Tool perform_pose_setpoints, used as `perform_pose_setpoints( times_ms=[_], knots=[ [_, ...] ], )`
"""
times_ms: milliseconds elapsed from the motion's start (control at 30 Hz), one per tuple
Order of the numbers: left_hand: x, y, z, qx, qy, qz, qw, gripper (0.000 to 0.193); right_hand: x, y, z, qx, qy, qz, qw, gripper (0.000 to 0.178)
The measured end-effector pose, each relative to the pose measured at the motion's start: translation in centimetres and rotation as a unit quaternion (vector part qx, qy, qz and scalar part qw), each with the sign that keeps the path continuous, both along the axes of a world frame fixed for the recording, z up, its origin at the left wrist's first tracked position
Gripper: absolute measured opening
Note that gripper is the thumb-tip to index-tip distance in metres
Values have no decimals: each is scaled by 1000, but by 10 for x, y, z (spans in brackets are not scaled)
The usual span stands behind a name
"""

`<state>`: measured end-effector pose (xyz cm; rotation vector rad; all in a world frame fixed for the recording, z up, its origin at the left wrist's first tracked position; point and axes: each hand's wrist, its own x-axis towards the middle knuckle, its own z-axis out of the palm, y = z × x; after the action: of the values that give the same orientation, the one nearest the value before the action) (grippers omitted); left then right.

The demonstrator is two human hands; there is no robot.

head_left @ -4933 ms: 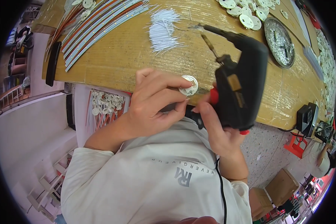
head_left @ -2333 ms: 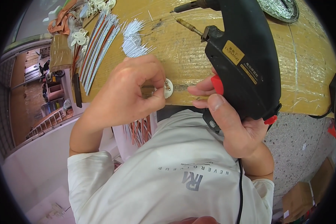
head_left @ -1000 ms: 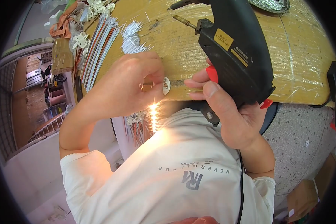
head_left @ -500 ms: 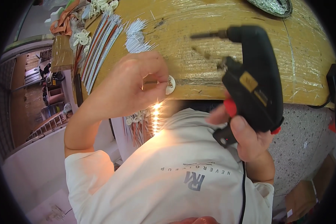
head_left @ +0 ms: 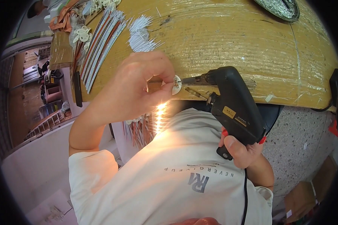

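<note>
I see my left fingers (head_left: 162, 91) pinching a white disc (head_left: 178, 87), right fingers (head_left: 234, 148) clasping a black soldering gun (head_left: 238, 103), tip (head_left: 189, 80) at the disc, lights (head_left: 160, 117) glowing below.

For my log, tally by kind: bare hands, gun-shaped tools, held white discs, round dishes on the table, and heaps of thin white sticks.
Hands: 2 (left hand, right hand)
Black gun-shaped tool: 1
White disc: 1
Round dish, cut off by the picture's edge: 1
Heap of white sticks: 1
Total: 6
</note>
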<state>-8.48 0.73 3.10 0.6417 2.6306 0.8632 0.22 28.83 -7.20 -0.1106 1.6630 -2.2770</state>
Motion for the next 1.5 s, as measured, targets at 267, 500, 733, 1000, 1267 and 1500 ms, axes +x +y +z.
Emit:
perform_pose_setpoints(
  times_ms=[267,500,733,1000,1267,1500],
  knots=[
    [1,-1,-2,1,15,-4,1000,12,0,-5,-1,-3,6,-8,1000,7],
    [3,1,-1,3,15,7,1000,13,2,-3,-4,6,6,4,1000,7],
    [3,-2,-4,8,28,0,1000,14,0,-5,-1,-11,-3,5,1000,6],
    [4,-1,-4,14,21,6,1000,13,1,-3,-1,2,0,17,1000,7],
    [5,-2,-4,21,20,11,1000,12,2,-5,0,-16,-16,8,1000,6],
    [6,-3,-5,21,26,8,999,12,3,-5,2,-18,-37,11,999,8]
  ],
)
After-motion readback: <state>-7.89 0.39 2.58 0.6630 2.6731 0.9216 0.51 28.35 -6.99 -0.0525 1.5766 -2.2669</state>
